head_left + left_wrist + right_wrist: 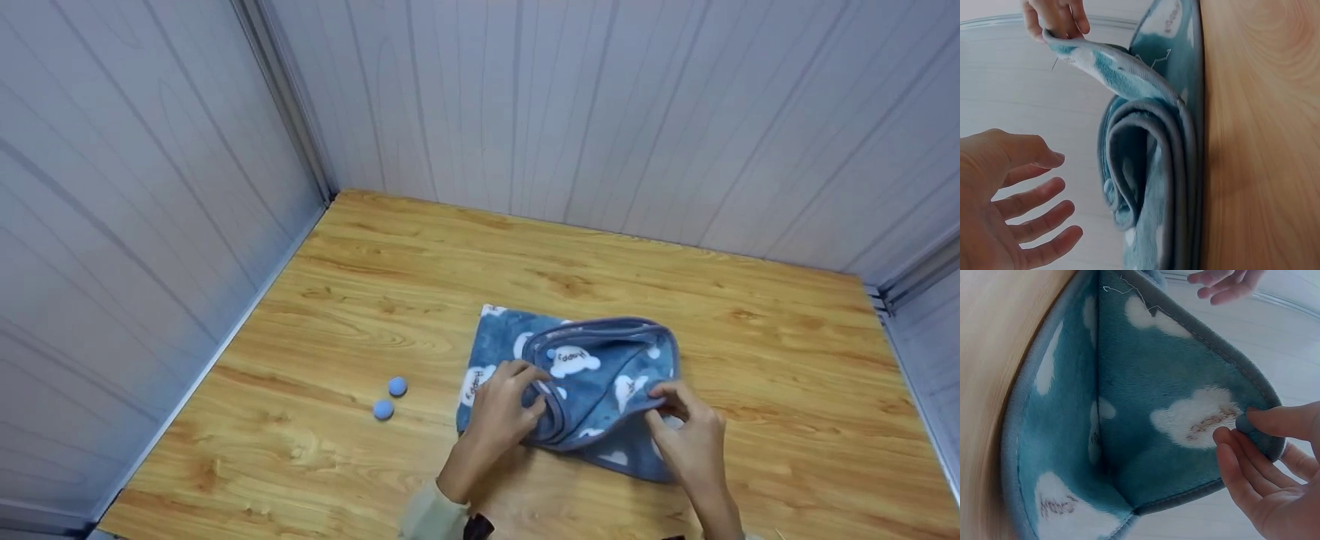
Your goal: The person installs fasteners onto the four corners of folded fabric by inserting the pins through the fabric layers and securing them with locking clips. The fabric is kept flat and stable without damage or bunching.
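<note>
A blue fleece blanket point(491, 341) with white cloud-like patches, "Happy" lettering and a grey-blue bound edge lies partly folded and rolled. My left hand point(506, 401) is over its rolled part in the head view. The left wrist view shows that hand's fingers point(1044, 199) loosely bent, apart from the roll and holding nothing. My right hand point(690, 435) pinches a lifted corner of the blanket between thumb and fingers. In the right wrist view a small rounded blue piece point(1244, 423) shows at the thumb tip; I cannot tell what it is.
Two small round blue pieces point(397, 386) lie close together on the wood-grain table point(300, 360), left of the blanket. Another small blue dot point(551, 354) shows on the blanket. Pale panels point(480, 112) stand behind and at both sides of the table.
</note>
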`<state>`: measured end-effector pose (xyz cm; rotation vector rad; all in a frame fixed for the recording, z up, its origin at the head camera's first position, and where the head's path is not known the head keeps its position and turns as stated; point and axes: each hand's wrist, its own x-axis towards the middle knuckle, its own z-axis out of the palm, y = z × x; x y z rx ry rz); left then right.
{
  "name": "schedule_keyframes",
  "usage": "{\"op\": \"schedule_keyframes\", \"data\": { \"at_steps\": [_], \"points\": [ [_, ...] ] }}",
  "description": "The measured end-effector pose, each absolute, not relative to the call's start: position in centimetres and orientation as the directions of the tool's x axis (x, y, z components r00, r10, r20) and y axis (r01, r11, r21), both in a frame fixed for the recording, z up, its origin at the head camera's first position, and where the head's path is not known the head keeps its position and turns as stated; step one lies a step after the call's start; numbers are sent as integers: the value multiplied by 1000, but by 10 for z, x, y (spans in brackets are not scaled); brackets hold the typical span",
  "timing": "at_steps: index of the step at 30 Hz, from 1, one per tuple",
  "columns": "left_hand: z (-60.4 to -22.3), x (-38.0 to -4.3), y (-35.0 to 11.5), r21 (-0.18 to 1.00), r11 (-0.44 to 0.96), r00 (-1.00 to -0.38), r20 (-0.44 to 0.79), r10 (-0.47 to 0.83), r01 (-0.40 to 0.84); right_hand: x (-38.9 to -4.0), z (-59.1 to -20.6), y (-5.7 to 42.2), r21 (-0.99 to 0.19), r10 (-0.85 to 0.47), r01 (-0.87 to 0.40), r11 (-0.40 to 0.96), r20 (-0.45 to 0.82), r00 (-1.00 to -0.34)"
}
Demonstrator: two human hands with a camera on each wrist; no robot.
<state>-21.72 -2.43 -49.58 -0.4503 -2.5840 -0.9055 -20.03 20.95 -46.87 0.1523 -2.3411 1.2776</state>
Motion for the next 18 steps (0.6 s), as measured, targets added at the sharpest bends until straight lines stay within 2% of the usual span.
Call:
{"op": "schedule_keyframes", "data": {
  "at_steps": [9,18],
  "points": [
    [-501,-218,-34,530,773,-910,388,144,349,-201,-476,214,-774,114,-323,544,450,-886],
    [-506,-219,-50,517,799,-915,392,98,307,-201,-475,215,-781,124,-305,545,435,-892]
  ]
}}
